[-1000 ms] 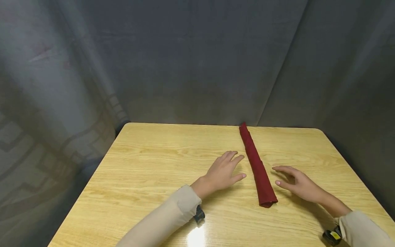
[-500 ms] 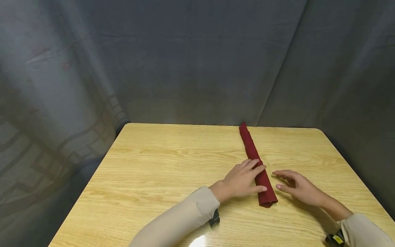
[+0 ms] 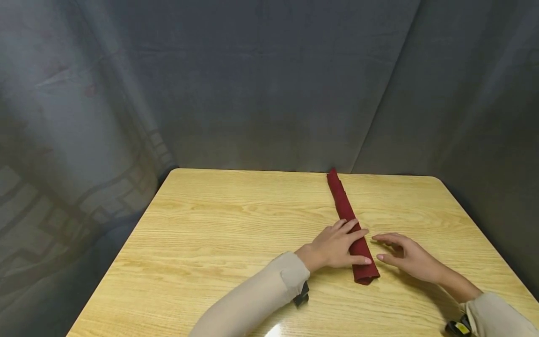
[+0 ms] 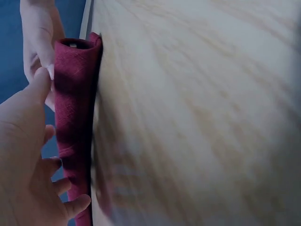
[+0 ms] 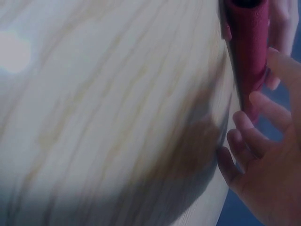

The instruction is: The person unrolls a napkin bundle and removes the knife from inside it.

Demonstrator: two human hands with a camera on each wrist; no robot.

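Left hand point(image 3: 337, 245): laid flat across the near portion of a rolled dark-red cloth point(image 3: 347, 213), fingers extended and relaxed, with the fingertips reaching over the roll's top and the thumb stretched along its near end. The left wrist view confirms the palm and fingers bearing on the cloth point(image 4: 75, 117) without curling round it.

Right hand point(image 3: 406, 257): just beyond the cloth on the side away from the left hand, fingers spread loosely and only slightly bent, holding nothing. In the head view a narrow strip of table shows between its fingertips and the roll; in the right wrist view the fingertips point(image 5: 261, 106) lie right against the cloth point(image 5: 249, 47), and whether they actually touch it cannot be told.

Cloth: a long, narrow roll lying on the wooden table point(image 3: 219, 234), running from under the left hand away towards the table's far edge, where its tip ends. The near end is an open tube mouth, just past the left thumb.

Both forearms wear beige sleeves point(image 3: 252, 299). A dark grey fabric backdrop point(image 3: 269, 84) hangs behind the table.
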